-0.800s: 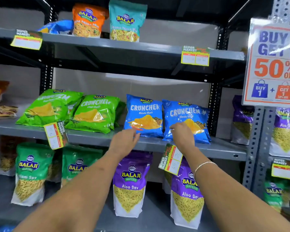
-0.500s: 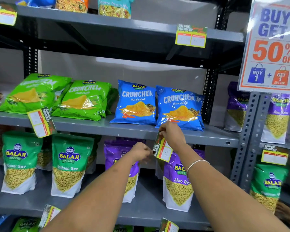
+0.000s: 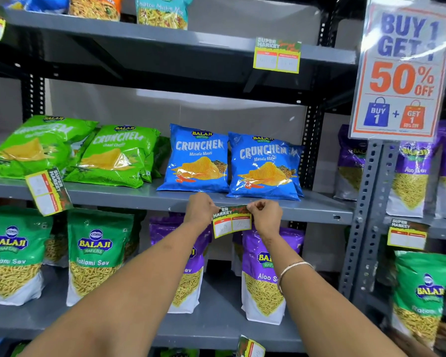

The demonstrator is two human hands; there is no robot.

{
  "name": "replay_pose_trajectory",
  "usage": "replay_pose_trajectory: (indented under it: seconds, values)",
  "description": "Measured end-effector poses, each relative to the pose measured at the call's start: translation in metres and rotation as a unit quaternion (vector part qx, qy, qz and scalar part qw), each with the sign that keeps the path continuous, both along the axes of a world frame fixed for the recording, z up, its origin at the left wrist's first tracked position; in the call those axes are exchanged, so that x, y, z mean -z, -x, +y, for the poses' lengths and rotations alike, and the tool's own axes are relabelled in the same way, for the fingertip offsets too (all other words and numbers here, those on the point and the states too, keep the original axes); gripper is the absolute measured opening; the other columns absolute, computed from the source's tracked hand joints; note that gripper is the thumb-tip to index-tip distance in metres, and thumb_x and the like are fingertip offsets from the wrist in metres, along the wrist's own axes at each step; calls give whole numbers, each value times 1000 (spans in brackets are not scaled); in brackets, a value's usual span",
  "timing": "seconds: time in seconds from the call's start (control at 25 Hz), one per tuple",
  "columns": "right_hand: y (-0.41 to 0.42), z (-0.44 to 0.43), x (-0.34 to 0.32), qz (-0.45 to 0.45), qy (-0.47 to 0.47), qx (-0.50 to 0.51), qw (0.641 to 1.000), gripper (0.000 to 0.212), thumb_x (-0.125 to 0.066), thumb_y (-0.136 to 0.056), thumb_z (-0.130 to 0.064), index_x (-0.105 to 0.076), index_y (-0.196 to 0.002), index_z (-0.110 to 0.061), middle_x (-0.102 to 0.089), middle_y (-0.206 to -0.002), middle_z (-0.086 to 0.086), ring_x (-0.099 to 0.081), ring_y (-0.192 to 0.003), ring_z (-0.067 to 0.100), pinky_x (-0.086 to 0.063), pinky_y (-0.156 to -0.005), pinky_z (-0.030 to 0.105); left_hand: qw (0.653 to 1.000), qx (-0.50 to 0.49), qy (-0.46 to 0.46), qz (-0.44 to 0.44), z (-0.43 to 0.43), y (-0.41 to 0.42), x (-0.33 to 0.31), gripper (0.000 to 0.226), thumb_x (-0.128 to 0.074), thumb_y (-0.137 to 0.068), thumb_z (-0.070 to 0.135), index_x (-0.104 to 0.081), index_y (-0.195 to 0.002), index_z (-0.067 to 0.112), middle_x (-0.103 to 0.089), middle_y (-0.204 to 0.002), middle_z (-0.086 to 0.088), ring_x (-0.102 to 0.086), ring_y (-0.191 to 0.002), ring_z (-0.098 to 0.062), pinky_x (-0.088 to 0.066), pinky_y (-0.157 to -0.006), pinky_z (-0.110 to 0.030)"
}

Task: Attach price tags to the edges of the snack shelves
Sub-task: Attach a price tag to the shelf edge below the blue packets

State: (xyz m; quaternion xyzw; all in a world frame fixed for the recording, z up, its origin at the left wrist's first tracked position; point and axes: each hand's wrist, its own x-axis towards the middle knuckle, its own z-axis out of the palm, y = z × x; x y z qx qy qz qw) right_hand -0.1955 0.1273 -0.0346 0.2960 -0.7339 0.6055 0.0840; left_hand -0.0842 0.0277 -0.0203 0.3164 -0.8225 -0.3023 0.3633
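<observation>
Price tag [image 3: 231, 222] is pinched at its top corners by left hand [image 3: 200, 210] and right hand [image 3: 267, 215] against the middle shelf edge [image 3: 314, 211] (alignment step); next, press flat.

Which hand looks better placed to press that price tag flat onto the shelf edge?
Probably the right hand: it pinches the tag's top right corner against the shelf edge. The left hand only holds the top left corner and partly hides it.
</observation>
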Motion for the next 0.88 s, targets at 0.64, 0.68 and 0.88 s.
replay_pose_trajectory:
  seconds: [0.64,0.68,0.88]
  values:
    - [13,-1,-12,136,-186,72,970,36,-68,-85,-28,-41,-72,-9,-62,-87,18,-50,-72,31,-37,-62,33,956,-118,179,-199,-8,9,-33,58,-75,-68,48,-62,-94,-2,-64,-88,-13,-66,-93,-31,-49,-70,-36]
    - [12,-1,-15,144,-189,65,969,34,-67,-86,-29,-42,-74,-9,-65,-93,19,-54,-76,33,-38,-63,34,956,-119,184,-194,-8,10,-36,60,-75,-67,49,-62,-96,-2,-68,-96,-14,-66,-95,-32,-52,-74,-38]
    - [9,22,23,127,-126,86,980,36,-55,-91,-43,-49,-77,-11,-69,-89,20,-62,-83,38,-43,-64,36,942,-139,286,-103,5,-8,6,54,-58,-78,56,-63,-81,2,-70,-89,-22,-65,-87,-41,-48,-64,-39]
